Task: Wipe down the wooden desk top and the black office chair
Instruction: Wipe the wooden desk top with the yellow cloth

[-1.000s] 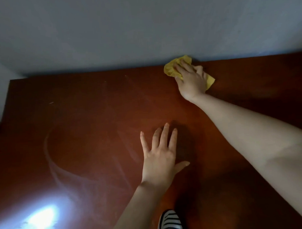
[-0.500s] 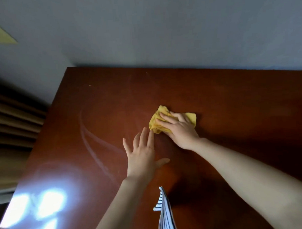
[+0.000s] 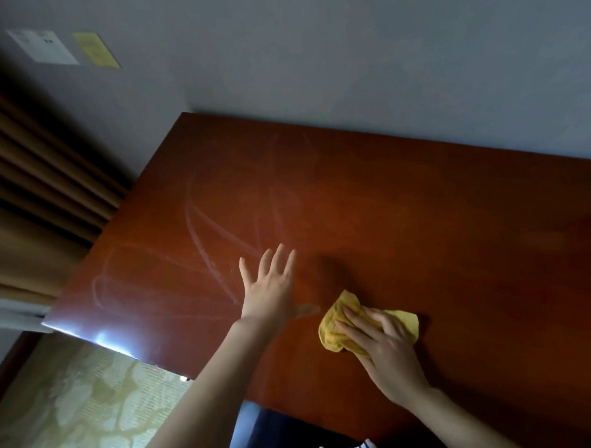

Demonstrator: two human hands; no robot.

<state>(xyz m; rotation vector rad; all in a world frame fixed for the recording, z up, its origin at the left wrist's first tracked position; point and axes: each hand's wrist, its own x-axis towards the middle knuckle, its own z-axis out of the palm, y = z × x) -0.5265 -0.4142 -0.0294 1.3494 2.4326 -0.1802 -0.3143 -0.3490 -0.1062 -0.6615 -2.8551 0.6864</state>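
The yellow cloth [image 3: 338, 333] lies crumpled on the brown surface [image 3: 421, 219]. Its long axis runs left to right, with the bunched end towards the left hand [image 3: 273, 291] and a flatter corner sticking out the other way.

The right hand [image 3: 389, 351] lies on top of the cloth and presses it down. Its grip is spread: the fingers [image 3: 354, 317] lie fanned and nearly straight across the folds, pointing up and to the left. The thumb cannot be seen. The forearm comes in from the cloth's lower right.

Just left of the cloth, the left hand rests palm down on the surface. Its grip is also spread, holding nothing, with the fingers pointing away from the person. The thumb reaches towards the cloth and stops just short of it.

Pale curved streaks [image 3: 200, 234] mark the surface further left of the cloth. Beyond the cloth a grey wall [image 3: 348, 54] rises behind the surface. Far to the cloth's upper left hang tan curtains [image 3: 35, 199], and two paper notes [image 3: 43, 46] are on the wall. Patterned floor [image 3: 75, 399] shows to the cloth's lower left, past the surface's shiny edge.
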